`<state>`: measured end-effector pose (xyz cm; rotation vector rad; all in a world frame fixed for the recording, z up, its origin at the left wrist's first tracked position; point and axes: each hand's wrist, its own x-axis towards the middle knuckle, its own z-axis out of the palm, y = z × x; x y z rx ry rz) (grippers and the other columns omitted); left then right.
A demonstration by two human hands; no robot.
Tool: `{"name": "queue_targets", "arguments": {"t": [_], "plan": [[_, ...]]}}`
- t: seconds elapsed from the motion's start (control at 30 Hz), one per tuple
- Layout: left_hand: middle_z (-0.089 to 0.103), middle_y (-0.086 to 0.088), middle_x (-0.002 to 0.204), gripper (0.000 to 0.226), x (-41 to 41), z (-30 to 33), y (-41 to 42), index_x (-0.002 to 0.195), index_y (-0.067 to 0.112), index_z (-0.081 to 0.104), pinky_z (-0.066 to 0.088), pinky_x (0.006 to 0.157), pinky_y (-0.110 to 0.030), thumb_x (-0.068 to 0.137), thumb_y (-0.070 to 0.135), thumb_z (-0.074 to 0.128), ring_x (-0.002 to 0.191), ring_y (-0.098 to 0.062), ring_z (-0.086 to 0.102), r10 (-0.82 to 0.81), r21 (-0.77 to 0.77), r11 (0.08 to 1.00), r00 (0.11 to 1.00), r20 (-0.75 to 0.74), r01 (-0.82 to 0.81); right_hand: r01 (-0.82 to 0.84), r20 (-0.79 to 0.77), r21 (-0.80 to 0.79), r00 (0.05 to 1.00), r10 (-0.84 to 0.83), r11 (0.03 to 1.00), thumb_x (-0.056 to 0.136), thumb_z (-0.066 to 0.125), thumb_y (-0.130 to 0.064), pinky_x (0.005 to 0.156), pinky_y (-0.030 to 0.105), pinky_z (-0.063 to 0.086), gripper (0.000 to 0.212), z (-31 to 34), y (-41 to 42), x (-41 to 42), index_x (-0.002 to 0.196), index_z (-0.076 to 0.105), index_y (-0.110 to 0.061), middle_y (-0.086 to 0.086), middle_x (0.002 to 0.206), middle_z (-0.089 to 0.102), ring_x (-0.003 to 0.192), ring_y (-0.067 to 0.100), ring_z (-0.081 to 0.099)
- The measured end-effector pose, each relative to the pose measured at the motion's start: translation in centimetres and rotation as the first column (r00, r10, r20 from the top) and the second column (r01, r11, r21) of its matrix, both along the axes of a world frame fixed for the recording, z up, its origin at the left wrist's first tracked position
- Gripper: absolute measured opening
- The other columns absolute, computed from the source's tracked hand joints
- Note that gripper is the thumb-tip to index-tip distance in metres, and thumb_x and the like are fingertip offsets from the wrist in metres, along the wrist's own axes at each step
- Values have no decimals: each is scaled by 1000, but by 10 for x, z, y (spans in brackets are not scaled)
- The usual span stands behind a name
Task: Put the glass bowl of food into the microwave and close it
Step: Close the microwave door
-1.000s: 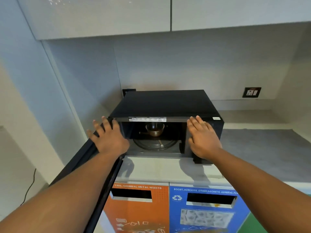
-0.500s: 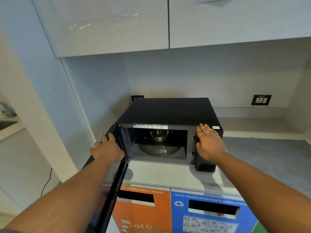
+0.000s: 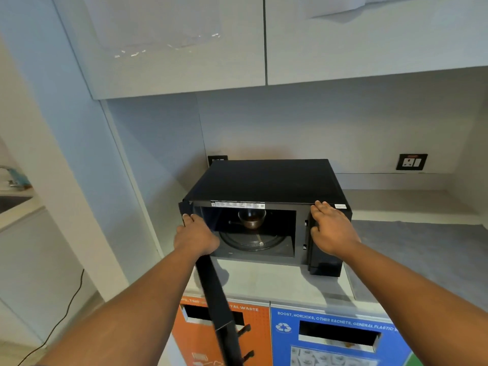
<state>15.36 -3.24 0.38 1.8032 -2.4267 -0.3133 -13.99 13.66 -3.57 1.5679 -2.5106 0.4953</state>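
**user_a:** Microwave point(image 3: 266, 180) question, where's everything sitting in this shot? Black box at the back left of the countertop point(image 3: 277, 281), close to the left wall, door point(image 3: 215, 294) swung wide and pointing out past the front edge of the counter

**user_b:** yep, glass bowl point(image 3: 252, 219) with something brown in it is inside the cavity, toward the back of the turntable point(image 3: 253, 240). Can't say what the food is, too dark in there

**user_a:** and the hands?

**user_b:** left hand point(image 3: 195, 237) is on the door near the hinge side, fingers curled over its top edge, so it has hold of the door. Right hand point(image 3: 331, 229) is laid flat on the control panel side of the front, fingers spread and straight with the tips reaching the top front edge, gripping nothing, just pressed on the casing

**user_a:** what's under the counter

**user_b:** orange bin front point(image 3: 253, 336) on the left, blue bin front point(image 3: 340, 339) on the right, both below the front edge. Door's latch hooks hang in front of the orange one. Wall socket point(image 3: 411, 161) on the back wall, well right of the microwave
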Motion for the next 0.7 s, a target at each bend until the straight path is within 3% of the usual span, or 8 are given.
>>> {"name": "queue_targets", "arguments": {"t": [0.17, 0.27, 0.37, 0.47, 0.6, 0.7], "plan": [[-4, -14, 171, 106, -18, -11, -4, 161, 11, 5, 31, 118, -51, 84, 42, 69, 151, -45, 14, 56, 90, 995, 974, -222, -37, -5, 17, -4, 1000, 5, 1000, 97, 51, -25, 122, 39, 17, 63, 1, -2, -3, 156, 30, -15, 5, 166, 26, 153, 22, 19], [-5, -10, 172, 101, -31, -19, -6, 162, 16, 13, 21, 121, -54, 83, 53, 65, 154, -44, 1, 44, 75, 997, 954, -296, -22, -13, 36, -8, 999, 14, 1000, 96, 53, -23, 121, 40, 18, 63, 2, -2, -5, 155, 33, -16, 4, 165, 28, 152, 21, 21], [-4, -6, 172, 87, -45, -24, -6, 158, 23, 27, 5, 123, -55, 85, 60, 55, 155, -39, -12, -42, -25, 999, 963, -265, 36, -19, 81, -26, 996, 21, 999, 96, 53, -20, 121, 39, 19, 60, 5, -3, -7, 154, 36, -17, 3, 164, 31, 152, 21, 23], [0, -2, 172, 74, -58, -25, -4, 158, 28, 31, -3, 122, -53, 92, 59, 43, 155, -33, -14, -213, -118, 974, 956, -203, 192, -21, 121, -59, 992, 28, 998, 98, 51, -20, 120, 40, 20, 54, 7, -4, -10, 151, 41, -18, 3, 162, 36, 150, 21, 26], [19, 6, 170, 56, -77, -24, 3, 156, 31, 37, 8, 122, -44, 104, 50, 29, 157, -23, 3, -489, -225, 861, 865, -114, 457, 2, 176, -123, 984, 19, 992, 101, 49, -36, 119, 45, 22, 49, 8, -4, -10, 147, 49, -18, 4, 158, 44, 147, 22, 32], [26, 10, 167, 62, -90, -25, 10, 154, 35, 39, 10, 122, -41, 103, 60, 16, 157, -17, 7, -627, -238, 765, 776, -61, 599, 18, 183, -105, 983, 2, 994, 101, 42, -53, 118, 46, 21, 58, 10, -4, -8, 148, 47, -20, 3, 158, 44, 148, 23, 30]]}}
